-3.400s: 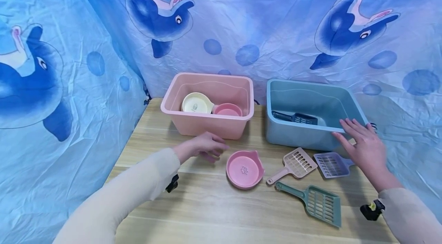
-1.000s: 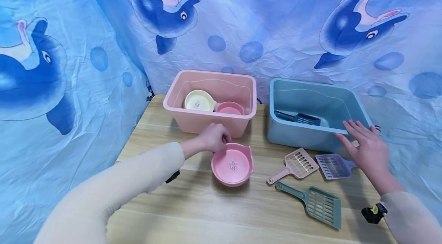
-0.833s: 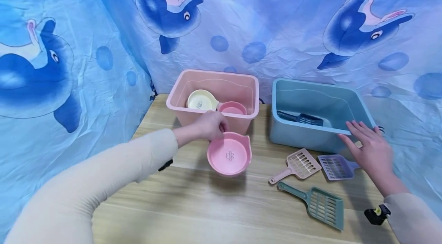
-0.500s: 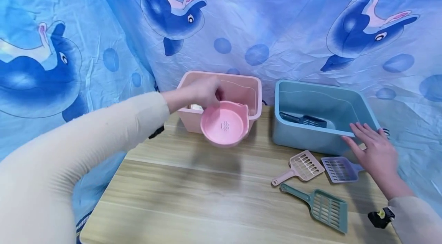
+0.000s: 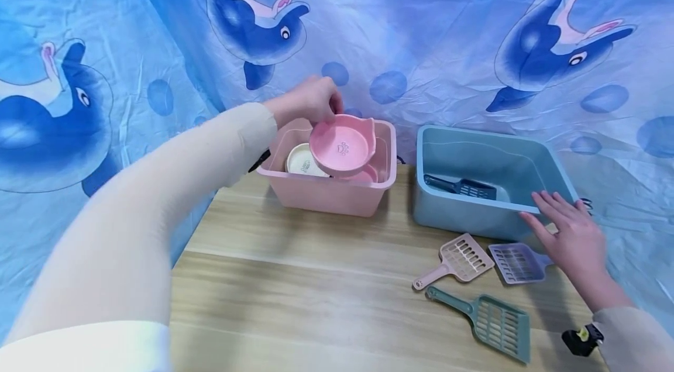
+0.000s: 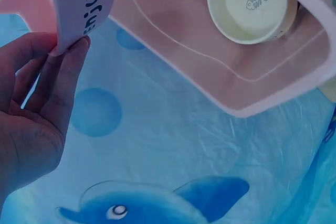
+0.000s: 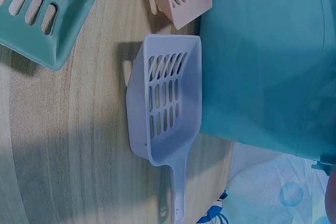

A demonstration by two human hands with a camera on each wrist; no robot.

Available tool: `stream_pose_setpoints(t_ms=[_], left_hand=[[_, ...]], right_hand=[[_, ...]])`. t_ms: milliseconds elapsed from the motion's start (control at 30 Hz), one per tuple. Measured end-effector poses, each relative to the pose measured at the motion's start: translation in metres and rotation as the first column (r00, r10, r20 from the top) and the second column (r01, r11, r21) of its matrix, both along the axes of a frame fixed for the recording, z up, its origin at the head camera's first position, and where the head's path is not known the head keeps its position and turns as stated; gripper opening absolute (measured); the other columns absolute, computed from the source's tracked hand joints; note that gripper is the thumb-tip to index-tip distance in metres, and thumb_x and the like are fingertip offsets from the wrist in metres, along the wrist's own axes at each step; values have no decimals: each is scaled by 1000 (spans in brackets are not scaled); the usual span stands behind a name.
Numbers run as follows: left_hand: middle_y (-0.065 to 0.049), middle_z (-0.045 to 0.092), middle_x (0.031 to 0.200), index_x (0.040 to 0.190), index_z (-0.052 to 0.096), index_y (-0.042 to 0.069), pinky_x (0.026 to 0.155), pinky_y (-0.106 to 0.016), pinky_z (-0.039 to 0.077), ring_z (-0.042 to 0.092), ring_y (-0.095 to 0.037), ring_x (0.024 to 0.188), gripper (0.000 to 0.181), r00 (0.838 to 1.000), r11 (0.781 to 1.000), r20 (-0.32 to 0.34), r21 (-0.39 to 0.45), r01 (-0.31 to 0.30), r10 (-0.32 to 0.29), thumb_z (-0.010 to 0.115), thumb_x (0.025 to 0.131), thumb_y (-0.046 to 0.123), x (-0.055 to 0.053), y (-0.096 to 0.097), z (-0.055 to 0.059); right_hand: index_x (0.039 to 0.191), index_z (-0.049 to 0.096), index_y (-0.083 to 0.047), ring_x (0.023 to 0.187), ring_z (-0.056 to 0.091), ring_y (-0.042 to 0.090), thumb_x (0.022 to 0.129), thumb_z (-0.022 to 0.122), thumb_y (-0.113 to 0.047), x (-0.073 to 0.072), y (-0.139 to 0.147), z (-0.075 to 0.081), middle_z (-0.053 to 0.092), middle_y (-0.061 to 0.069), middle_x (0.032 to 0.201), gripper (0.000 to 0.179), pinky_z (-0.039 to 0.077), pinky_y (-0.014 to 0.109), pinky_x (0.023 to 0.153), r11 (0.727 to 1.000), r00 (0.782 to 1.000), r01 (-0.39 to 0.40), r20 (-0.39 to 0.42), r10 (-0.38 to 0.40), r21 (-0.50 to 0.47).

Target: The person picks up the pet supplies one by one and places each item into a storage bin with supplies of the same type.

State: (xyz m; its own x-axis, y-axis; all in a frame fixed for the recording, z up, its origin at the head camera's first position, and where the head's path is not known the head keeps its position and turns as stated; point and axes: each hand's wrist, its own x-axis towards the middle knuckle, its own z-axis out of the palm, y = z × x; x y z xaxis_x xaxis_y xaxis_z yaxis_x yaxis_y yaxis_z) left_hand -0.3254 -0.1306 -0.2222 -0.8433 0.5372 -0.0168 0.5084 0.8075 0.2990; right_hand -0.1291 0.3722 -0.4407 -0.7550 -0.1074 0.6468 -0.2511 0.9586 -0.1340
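Note:
A pink cat-eared pet bowl (image 5: pixel 342 148) with a paw print hangs tilted above the pink bin (image 5: pixel 326 199). My left hand (image 5: pixel 316 98) pinches its rim between thumb and fingers; the left wrist view shows the same pinch, with dark lettering on the bowl's (image 6: pixel 94 3) outer side. Inside the bin lie a cream bowl (image 5: pixel 302 161) and another pink bowl (image 5: pixel 368 174), partly hidden by the held one. With fingers extended, my right hand (image 5: pixel 574 237) rests on the front rim of the blue bin (image 5: pixel 468 214), near its right corner. A dark blue litter scoop (image 5: pixel 463 187) lies in that bin.
In front of the blue bin, a pink litter scoop (image 5: pixel 463 258), a purple litter scoop (image 5: pixel 518 262) and a green litter scoop (image 5: pixel 497 322) lie on the wooden table (image 5: pixel 295 302). A dolphin-print curtain (image 5: pixel 421 38) hangs close behind both bins.
My left hand has taken hold of the pink bowl by its rim, lifted it off the table and carried it back over the pink bin. My right hand has stayed on the blue bin.

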Motion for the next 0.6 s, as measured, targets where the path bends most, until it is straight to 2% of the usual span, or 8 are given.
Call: stream_pose_setpoints(t_ms=[100, 233, 433, 500, 600], left_hand=[[-6, 79, 89, 92, 82, 9, 64, -27, 57, 67, -16, 71, 18, 1000, 1000, -7, 2, 1, -1, 72, 83, -1, -18, 3, -12], [-7, 78, 89, 91, 81, 8, 65, -27, 56, 66, -16, 69, 17, 1000, 1000, -2, 12, -6, 6, 72, 82, -3, -35, 6, -35], [-13, 77, 97, 98, 80, 4, 67, -30, 61, 70, -21, 73, 19, 994, 998, 92, 38, -56, 53, 73, 85, -7, -52, 11, -64], [-13, 76, 97, 98, 79, 3, 66, -30, 62, 70, -22, 73, 18, 991, 997, 119, 33, -66, 62, 72, 85, -8, -58, 14, -74], [-12, 75, 94, 94, 79, 4, 65, -29, 61, 69, -21, 73, 17, 992, 998, 111, 6, -60, 58, 71, 84, -8, -65, 19, -90]], right_hand=[[144, 67, -9, 125, 65, 51, 101, 53, -72, -1, -2, -1, 68, 23, 137, 77, 25, 49, 131, 1000, 1000, -3, -20, 3, -2], [145, 67, -11, 125, 64, 51, 101, 53, -73, 1, -2, -2, 68, 22, 138, 77, 24, 48, 131, 1000, 1000, -6, -13, 6, 4], [145, 66, -10, 126, 64, 51, 100, 68, -58, 2, -3, -2, 67, 22, 138, 66, 23, 48, 131, 1000, 1000, 3, -5, -3, 2], [145, 66, -10, 127, 64, 50, 99, 69, -56, 3, -3, -2, 67, 22, 139, 65, 23, 48, 131, 1000, 1000, 10, 1, -10, 1], [145, 67, -10, 127, 64, 50, 100, 65, -61, 4, -2, -2, 67, 22, 139, 68, 22, 48, 132, 1000, 1000, 19, 4, -19, 0]])
